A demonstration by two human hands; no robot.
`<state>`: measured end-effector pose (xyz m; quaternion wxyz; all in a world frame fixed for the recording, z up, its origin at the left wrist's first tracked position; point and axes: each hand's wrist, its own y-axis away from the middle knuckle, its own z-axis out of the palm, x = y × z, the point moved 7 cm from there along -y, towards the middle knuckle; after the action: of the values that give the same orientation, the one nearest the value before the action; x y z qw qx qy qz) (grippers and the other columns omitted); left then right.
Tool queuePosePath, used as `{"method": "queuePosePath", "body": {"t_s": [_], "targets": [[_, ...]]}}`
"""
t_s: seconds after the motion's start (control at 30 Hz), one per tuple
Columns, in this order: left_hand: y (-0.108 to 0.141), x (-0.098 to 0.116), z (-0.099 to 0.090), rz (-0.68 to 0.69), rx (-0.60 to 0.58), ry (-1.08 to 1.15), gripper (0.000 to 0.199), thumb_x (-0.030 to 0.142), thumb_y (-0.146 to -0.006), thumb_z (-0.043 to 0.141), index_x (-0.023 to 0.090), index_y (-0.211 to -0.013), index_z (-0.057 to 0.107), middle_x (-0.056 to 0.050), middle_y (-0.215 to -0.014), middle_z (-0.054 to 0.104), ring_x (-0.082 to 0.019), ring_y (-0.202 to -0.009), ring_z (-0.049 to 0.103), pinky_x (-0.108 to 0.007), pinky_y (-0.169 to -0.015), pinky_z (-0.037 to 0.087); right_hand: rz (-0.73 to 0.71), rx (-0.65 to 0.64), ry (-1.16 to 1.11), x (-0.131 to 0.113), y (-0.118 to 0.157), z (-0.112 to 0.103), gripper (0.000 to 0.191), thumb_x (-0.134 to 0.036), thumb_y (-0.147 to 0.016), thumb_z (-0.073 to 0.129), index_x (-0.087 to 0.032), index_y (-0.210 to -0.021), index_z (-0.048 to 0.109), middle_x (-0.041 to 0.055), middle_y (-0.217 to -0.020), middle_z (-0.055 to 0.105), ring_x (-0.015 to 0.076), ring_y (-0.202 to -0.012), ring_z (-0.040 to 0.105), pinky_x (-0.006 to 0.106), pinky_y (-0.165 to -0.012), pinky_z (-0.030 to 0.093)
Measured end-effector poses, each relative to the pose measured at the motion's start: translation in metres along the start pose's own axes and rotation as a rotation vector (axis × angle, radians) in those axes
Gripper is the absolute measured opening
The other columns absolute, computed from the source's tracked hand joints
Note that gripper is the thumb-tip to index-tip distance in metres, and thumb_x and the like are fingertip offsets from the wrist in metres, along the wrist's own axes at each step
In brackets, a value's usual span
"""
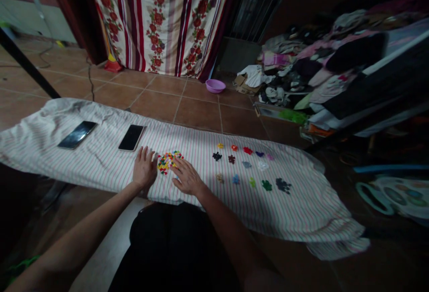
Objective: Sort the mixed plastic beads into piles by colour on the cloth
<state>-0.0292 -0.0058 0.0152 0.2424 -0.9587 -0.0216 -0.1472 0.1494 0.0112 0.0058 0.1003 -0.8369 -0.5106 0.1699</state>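
A heap of small mixed-colour pieces (166, 161), too small to name exactly, lies on a striped cloth (197, 142). My left hand (145, 169) rests flat at the heap's left edge, fingers stretched forward. From the right, my right hand (187, 177) reaches over the heap's edge with fingers spread; its fingertips touch or hover just over the pieces, I cannot tell which. Farther right, like pieces lie in single-colour piles, among them a red pile (247, 150), a black pile (217, 156), a dark green pile (267, 185) and a dark grey pile (283, 185).
Two phones lie on the cloth's left part, a dark phone (77, 135) and a light-edged phone (131, 138). Beyond the cloth, a purple basin (215, 86) stands on the tiled floor. A floral curtain (161, 19) hangs behind, and heaped clothes (301, 64) fill the right.
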Motion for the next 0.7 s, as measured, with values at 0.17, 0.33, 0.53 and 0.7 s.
{"method": "queuePosePath", "body": {"t_s": [0.17, 0.33, 0.53, 0.7], "targets": [[0.034, -0.004, 0.019, 0.101, -0.084, -0.075, 0.057, 0.04, -0.094, 0.036, 0.009, -0.141, 0.042, -0.022, -0.147, 0.045, -0.034, -0.147, 0.026, -0.057, -0.116, 0.028, 0.208, 0.032, 0.057, 0.015, 0.0, 0.002, 0.061, -0.044, -0.095, 0.049, -0.015, -0.147, 0.042, 0.0169, -0.158, 0.029, 0.0321, -0.149, 0.015, 0.051, -0.117, 0.026], [0.035, -0.002, 0.033, 0.167, -0.178, -0.086, 0.075, 0.059, -0.091, 0.04, 0.01, -0.147, 0.037, -0.021, -0.154, 0.037, -0.035, -0.147, 0.024, -0.053, -0.118, 0.024, 0.321, 0.02, 0.093, 0.026, -0.002, 0.014, 0.062, -0.049, -0.097, 0.044, -0.017, -0.15, 0.038, 0.0165, -0.157, 0.032, 0.0341, -0.148, 0.018, 0.055, -0.115, 0.028], [0.022, 0.003, 0.032, 0.174, -0.212, -0.064, 0.07, 0.056, -0.093, 0.037, 0.007, -0.143, 0.043, -0.022, -0.151, 0.04, -0.034, -0.146, 0.028, -0.053, -0.117, 0.028, 0.375, 0.102, 0.061, 0.037, -0.001, 0.019, 0.05, -0.035, -0.102, 0.033, -0.014, -0.145, 0.046, 0.016, -0.151, 0.042, 0.0287, -0.144, 0.031, 0.049, -0.114, 0.034], [0.019, 0.008, 0.023, 0.147, -0.187, -0.071, 0.059, 0.045, -0.096, 0.032, 0.007, -0.139, 0.049, -0.021, -0.147, 0.046, -0.034, -0.143, 0.036, -0.052, -0.115, 0.033, 0.396, 0.222, -0.012, 0.042, -0.003, 0.011, 0.043, -0.033, -0.101, 0.036, -0.021, -0.135, 0.059, 0.0119, -0.149, 0.044, 0.0273, -0.14, 0.035, 0.049, -0.112, 0.038]]}}
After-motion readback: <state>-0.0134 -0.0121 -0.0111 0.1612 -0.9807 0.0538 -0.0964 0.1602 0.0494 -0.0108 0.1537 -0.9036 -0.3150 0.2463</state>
